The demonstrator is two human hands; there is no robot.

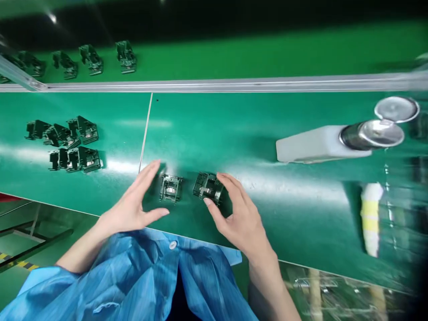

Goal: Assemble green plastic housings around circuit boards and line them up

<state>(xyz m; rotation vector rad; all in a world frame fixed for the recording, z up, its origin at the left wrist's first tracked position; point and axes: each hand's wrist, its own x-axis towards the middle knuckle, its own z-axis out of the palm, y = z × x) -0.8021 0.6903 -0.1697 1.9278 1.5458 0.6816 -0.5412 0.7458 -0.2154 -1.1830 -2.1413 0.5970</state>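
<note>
My left hand (135, 207) is open, thumb and fingers spread, just left of a small dark metal-and-plastic assembly (171, 189) that lies on the green bench top (214, 133). A thin gap seems to separate them. Thumb and fingers of my right hand (239, 211) close around the right side of a second dark assembly (206, 185), which is tilted and partly covered by the fingertips. The two assemblies sit side by side with a small space between.
More dark assemblies (83, 129) stand grouped on the left. Others line the back shelf (126, 57) behind a metal rail (217, 85). To the right are a white bottle with a metal cup and open lid (314, 143) and a white-and-yellow roll-like object (371, 218).
</note>
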